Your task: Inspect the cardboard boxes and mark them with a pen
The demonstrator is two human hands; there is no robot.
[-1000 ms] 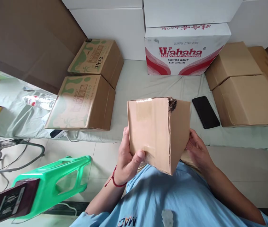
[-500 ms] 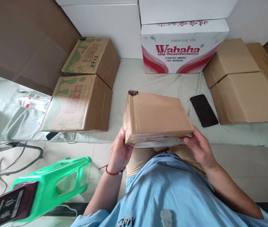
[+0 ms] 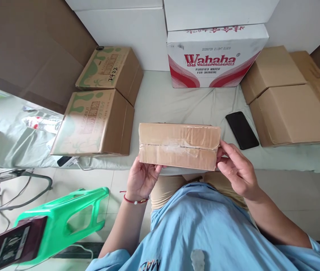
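Rolling the cardboard box [image 3: 177, 159] off its plain face, taped seam [image 3: 174, 144] up in view now, gripped at both ends by left hand [image 3: 143, 178] and right hand [image 3: 237, 169]

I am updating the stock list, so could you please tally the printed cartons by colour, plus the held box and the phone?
Green-printed cartons: 2
Red-and-white carton: 1
Brown taped box, held between left hand and right hand: 1
Black phone: 1
Total: 5
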